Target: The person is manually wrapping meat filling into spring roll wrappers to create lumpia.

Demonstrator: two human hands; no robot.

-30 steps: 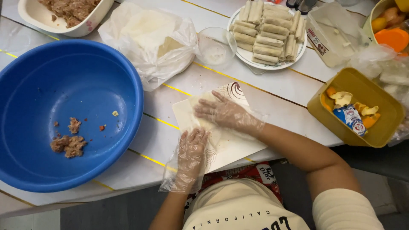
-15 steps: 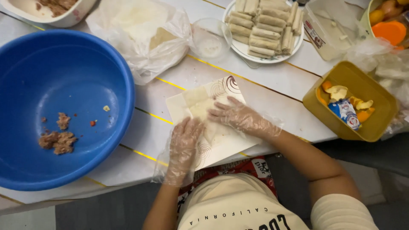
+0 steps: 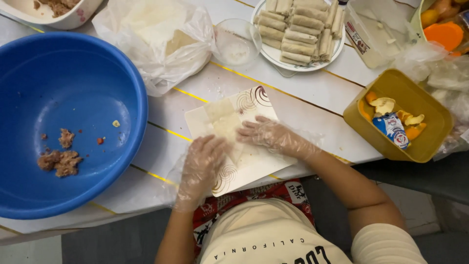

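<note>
Both forearms are reaching up from the bottom of the frame toward its centre; the gloved left hand (image 3: 202,164) and gloved right hand (image 3: 268,137) are lying palm-down, fingers converging.

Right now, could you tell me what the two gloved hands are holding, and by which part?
Both the left hand and right hand press on a pale wrapper sheet on the square plate, fingertips on its near, partly rolled edge. Nothing is lifted.

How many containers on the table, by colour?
Blue bowl: 1
Clear glass bowl: 1
White dishes: 2, a bowl and a roll plate
Yellow tub: 1
Clear plastic box: 1
Total: 6
</note>
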